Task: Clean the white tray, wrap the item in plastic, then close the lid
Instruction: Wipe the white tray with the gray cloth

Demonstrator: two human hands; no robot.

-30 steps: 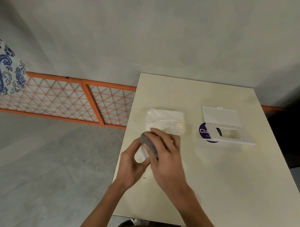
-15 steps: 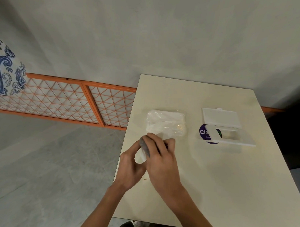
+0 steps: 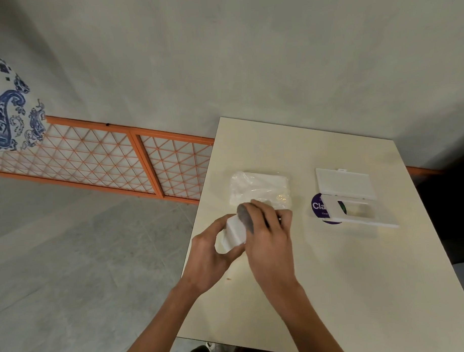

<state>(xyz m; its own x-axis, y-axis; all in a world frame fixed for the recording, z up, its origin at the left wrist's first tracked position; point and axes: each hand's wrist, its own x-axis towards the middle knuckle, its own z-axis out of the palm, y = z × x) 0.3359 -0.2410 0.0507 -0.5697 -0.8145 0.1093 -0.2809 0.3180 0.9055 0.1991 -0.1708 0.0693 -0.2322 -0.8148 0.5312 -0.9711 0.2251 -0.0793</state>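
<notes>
My left hand (image 3: 208, 251) grips a small white tray (image 3: 234, 232) at the near left part of the cream table (image 3: 334, 277). My right hand (image 3: 270, 236) presses a grey cloth (image 3: 245, 218) against the tray's top, fingers curled over it. Just behind the hands lies a white item in clear plastic wrap (image 3: 260, 189). To the right sits a white wipes pack (image 3: 358, 211) with a purple label, its hinged lid (image 3: 344, 183) standing open.
The table's left edge runs close beside my left hand, with grey floor below. An orange lattice panel (image 3: 93, 159) leans along the wall at left. A blue-patterned white cloth (image 3: 5, 112) hangs at far left.
The grey cloth has slid back and forth over the tray under my right hand. The tray is now tilted so more of its white side shows. The left hand kept its hold.
</notes>
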